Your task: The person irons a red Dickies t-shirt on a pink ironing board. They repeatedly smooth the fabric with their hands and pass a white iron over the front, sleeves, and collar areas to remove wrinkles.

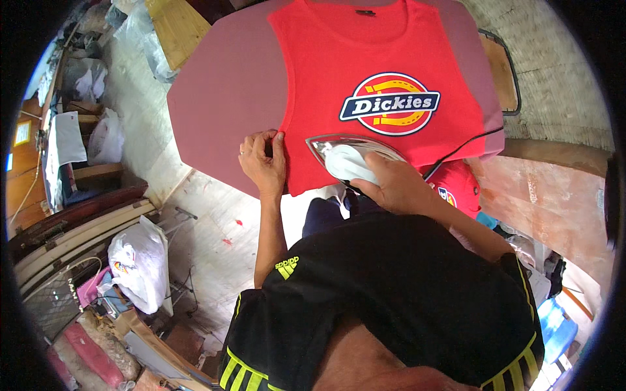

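A red tank top (319, 85) lay on a mauve board (222, 98).
The left hand (263, 159) curled at the tank top's left edge; the right hand (394, 182) gripped 1 iron (345, 161) on its lower part.

Bulging white plastic bag (138, 270), lower left. Yellowish wooden panel (177, 29), upper left; clear plastic bag (147, 42) lies just beside it. White sheet (69, 140), far left, hangs near a smaller white plastic bag (107, 140).

a shirt (313, 78) is lying before you on the board (222, 98), your left hand (264, 163) is resting at the shirt's left edge, your right hand (394, 184) is holding the iron (352, 163) below the emblem (391, 103), the cord (467, 141) is trailing rightward, a bag (139, 264) is lying to your left
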A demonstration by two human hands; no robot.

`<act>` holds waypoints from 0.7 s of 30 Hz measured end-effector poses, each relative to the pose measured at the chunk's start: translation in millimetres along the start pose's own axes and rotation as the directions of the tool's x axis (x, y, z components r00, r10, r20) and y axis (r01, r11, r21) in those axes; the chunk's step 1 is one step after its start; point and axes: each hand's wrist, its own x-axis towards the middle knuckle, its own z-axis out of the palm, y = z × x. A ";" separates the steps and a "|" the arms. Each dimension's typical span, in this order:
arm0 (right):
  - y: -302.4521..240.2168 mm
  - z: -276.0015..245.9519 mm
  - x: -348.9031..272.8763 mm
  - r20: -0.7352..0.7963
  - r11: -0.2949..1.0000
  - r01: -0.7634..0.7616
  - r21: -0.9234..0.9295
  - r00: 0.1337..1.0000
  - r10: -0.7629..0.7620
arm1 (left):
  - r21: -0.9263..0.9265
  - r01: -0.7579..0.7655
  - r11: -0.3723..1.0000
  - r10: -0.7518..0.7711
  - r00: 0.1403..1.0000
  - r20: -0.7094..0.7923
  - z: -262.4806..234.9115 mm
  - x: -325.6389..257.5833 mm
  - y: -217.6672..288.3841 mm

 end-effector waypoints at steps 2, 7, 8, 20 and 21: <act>-8.1 -4.4 5.4 0.038 0.999 -0.028 0.025 0.999 0.027 | -0.004 -0.028 1.000 0.028 1.000 -0.007 -0.8 1.6 0.4; -1.6 -3.6 -10.5 0.122 0.982 -0.190 0.019 0.975 0.187 | -0.061 -0.067 0.996 0.072 0.993 0.094 -6.0 15.3 -6.8; -0.9 -1.8 -11.3 0.121 0.976 -0.215 0.032 0.970 0.210 | -0.072 -0.073 0.995 0.083 0.985 0.151 -9.3 28.2 -4.1; -73.5 18.0 80.5 -0.273 0.695 -0.136 0.706 0.853 0.445 | -0.047 -0.609 0.791 0.611 0.790 0.050 133.7 275.0 -22.2; -80.5 17.3 92.8 -0.276 0.636 -0.112 0.764 0.833 0.478 | -0.059 -0.620 0.783 0.622 0.774 0.122 137.2 283.5 -17.0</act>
